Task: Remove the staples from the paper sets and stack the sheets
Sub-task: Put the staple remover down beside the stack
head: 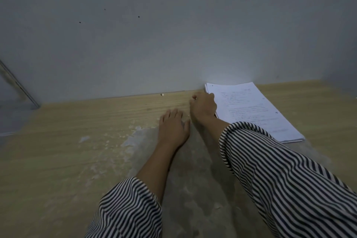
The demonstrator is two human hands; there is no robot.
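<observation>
A person in black-and-white striped sleeves (pixel 280 170) is reaching both bare arms across a pale wood-grain tabletop (pixel 77 141) whose far edge is meeting a plain grey wall (pixel 154 35). The stack of white printed paper sheets (pixel 255 110) is lying flat at about two o'clock from the middle of the view, its far short edge touching or nearly touching the wall and its long edges angling back toward the person.

The right hand (pixel 203 105) is resting against the stack's left long edge, near its far corner, fingers curled loosely; whether it is pinching a sheet or a staple cannot be told, as the fingertips are turned away and the light is dim. The left hand (pixel 172 128) is lying palm down on the bare tabletop just beside the right wrist, at roughly seven o'clock from the right hand, fingers spread and flat, holding nothing.

Open tabletop is stretching wide toward nine o'clock, with a worn grey patch (pixel 189 170) running under the forearms. A small pale speck (pixel 161 94) is sitting against the wall at twelve o'clock from the left hand. A slanted metal strip (pixel 19 85) is leaning at the far left edge.
</observation>
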